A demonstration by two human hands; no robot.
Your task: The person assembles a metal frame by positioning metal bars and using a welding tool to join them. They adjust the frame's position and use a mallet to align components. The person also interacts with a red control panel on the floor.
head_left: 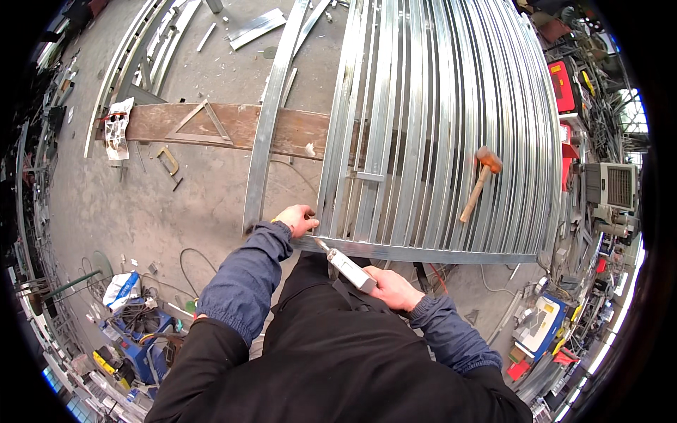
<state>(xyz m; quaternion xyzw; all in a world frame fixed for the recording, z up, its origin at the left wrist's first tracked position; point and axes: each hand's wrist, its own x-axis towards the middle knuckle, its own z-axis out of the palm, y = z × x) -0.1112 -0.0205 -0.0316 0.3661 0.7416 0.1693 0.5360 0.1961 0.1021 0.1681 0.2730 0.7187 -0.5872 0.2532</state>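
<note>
My right hand (pixel 396 288) is wrapped round a silver, box-shaped welding gun (pixel 350 271). The gun's narrow tip points up and left at the near left corner of a galvanised metal grille (pixel 423 252), a row of long parallel square tubes joined by a tube along the near edge. At that same corner, my left hand (pixel 299 221) has its fingers closed in a pinch. Whatever sits between those fingertips, if anything, is too small to make out. A mallet (pixel 488 159) with an orange head and wooden handle lies on the bars to the right.
Left of the grille, a loose tube (pixel 262 155) crosses a brown plank (pixel 159 121) bearing a triangular square (pixel 203 121). A clamp (pixel 169 162) lies on the concrete floor. Blue machines (pixel 144 345) and cables stand lower left; a blue-white case (pixel 541 324) is at right.
</note>
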